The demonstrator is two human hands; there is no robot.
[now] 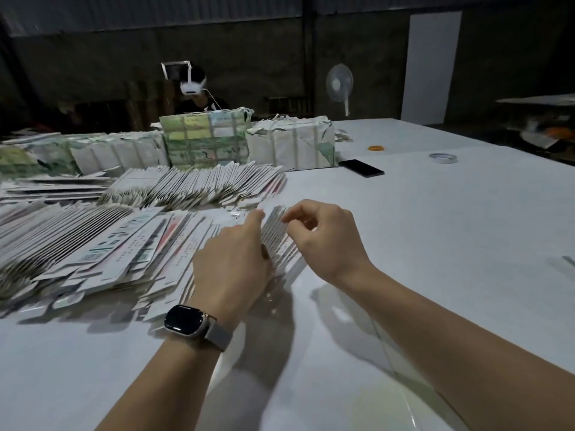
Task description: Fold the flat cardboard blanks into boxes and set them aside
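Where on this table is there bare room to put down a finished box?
The white table is bare right of the right hand, below the phone and tape roll. The near edge under both forearms is free too. Left of the left hand, fanned flat blanks and bundles crowd it.

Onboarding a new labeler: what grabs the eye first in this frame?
The fanned rows of flat cardboard blanks covering the table's left half, with strapped bundles behind them. At center, the left hand and right hand meet at the near row's right end, fingers on the blank edges.
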